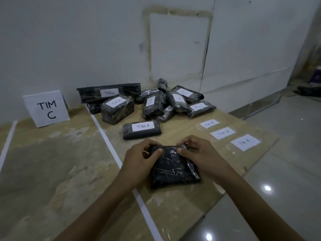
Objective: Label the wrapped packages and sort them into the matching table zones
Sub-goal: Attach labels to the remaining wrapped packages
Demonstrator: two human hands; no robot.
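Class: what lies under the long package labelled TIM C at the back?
The TIM C package rests on another black wrapped package; only its end shows, so any label is hidden.

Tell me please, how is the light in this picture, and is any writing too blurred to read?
Head view: dim, even light; glare spots on the floor tiles at right; wide-angle bending toward the edges. The TIM C sign and the near TIM A package read clearly; labels in the far pile are too soft to read. The held package glints.
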